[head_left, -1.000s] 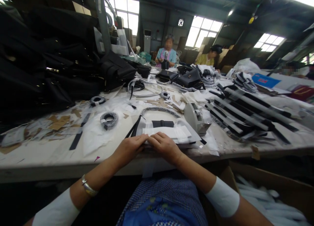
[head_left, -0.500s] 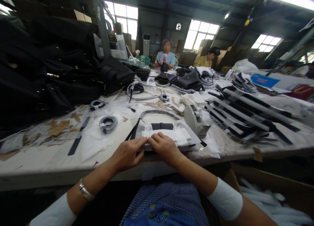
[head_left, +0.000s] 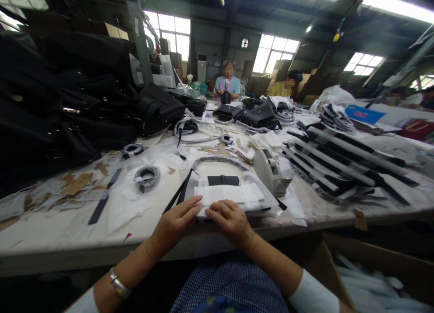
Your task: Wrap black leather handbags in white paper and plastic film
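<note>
In front of me a black handbag [head_left: 223,181] lies flat on the table, its arched handle [head_left: 217,159] wrapped in clear plastic. White padding sheets [head_left: 233,194] cover much of its near half. My left hand [head_left: 178,220] lies at the near left of the padding, fingers stretched out and resting on its edge. My right hand [head_left: 232,220] has its fingers curled over the padding's near edge, beside the left one with a small gap between. The left thumb and the undersides of both hands are hidden. A black strap runs down the bag's left side.
A grey tape dispenser [head_left: 271,173] stands right of the bag. Wrapped strap coils [head_left: 147,177] and paper scraps lie left. Black bags [head_left: 84,96] pile up at far left, wrapped strips [head_left: 349,161] at right. Below is a cardboard box [head_left: 334,267]. People sit across the table.
My hands have drawn slightly apart and nearer to me. The left fingers have straightened from a pinch, and more of the flat white padding shows.
</note>
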A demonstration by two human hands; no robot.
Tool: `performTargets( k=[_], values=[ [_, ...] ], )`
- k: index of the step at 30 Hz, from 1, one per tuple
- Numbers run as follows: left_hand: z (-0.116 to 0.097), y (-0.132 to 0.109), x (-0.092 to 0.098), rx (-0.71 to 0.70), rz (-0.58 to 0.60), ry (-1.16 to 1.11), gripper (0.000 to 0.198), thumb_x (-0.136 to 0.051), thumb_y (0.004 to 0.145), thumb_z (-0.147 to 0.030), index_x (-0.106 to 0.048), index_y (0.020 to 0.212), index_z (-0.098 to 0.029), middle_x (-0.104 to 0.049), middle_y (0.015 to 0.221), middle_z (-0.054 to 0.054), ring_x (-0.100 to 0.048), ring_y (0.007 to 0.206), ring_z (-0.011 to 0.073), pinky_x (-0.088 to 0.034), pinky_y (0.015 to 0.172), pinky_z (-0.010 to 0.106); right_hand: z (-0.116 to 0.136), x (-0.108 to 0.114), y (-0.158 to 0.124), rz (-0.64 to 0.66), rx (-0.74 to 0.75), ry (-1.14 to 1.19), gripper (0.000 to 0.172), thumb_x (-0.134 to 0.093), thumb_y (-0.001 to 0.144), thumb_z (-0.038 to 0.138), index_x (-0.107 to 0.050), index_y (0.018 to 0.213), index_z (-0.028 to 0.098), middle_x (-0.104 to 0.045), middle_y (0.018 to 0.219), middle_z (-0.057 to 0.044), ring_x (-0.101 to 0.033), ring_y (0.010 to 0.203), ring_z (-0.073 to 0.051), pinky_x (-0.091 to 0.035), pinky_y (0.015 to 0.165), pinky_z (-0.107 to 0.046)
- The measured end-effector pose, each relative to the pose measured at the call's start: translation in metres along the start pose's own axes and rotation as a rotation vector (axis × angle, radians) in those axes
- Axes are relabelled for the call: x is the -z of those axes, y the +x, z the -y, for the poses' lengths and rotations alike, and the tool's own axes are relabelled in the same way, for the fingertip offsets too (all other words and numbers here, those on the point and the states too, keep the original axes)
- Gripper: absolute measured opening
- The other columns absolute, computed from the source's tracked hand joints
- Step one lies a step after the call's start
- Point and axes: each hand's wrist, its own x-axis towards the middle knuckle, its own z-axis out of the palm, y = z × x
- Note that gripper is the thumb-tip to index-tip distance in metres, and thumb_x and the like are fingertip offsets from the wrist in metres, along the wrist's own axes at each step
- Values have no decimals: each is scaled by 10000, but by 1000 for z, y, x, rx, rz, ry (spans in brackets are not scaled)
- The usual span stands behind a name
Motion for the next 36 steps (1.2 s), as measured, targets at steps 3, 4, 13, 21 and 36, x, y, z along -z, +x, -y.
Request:
performTargets(
  k=[3, 4, 13, 21, 36],
  values=[
    [-4, 4, 6, 75, 60, -92, 333, -537, 930, -167, -567, 1258, -123, -616, 1314, 161, -564, 1259, 243, -518, 1029, 375, 2, -3, 2, 16, -40, -12, 151, -522, 982, 189, -648, 1064, 198, -678, 983, -52, -564, 865, -201, -468, 766, -337],
    [-6, 5, 8, 85, 78, -112, 366, -571, 918, -207, -557, 1272, -117, -611, 1316, 164, -555, 1267, 254, -516, 1034, 382, 2, -3, 4, 27, -45, -10, 140, -530, 979, 195, -651, 1050, 200, -678, 972, -49, -561, 853, -197, -466, 759, -333],
    [-6, 3, -3, 7, -41, -37, 238, -543, 931, -84, -611, 1142, -170, -685, 1154, 92, -636, 1120, 185, -536, 980, 324, 1, 6, 9, 62, -90, 139, 191, -535, 951, 186, -630, 1117, 191, -660, 971, -63, -537, 844, -200, -474, 780, -336],
    [-19, 15, 9, 224, 79, -101, 247, -550, 880, -155, -583, 1120, -205, -673, 1158, 64, -652, 1067, 199, -542, 910, 303, 6, -2, 16, 166, -175, -6, 107, -512, 966, 225, -614, 977, 196, -649, 897, -46, -517, 808, -213, -443, 745, -339],
    [-16, 24, 5, 210, 122, 37, 207, -455, 927, -127, -582, 1069, -209, -691, 1047, 48, -668, 963, 207, -570, 789, 315, 4, 7, 19, 176, -196, 51, 93, -530, 968, 230, -608, 996, 187, -646, 906, -57, -527, 832, -209, -468, 760, -333]
  ],
)
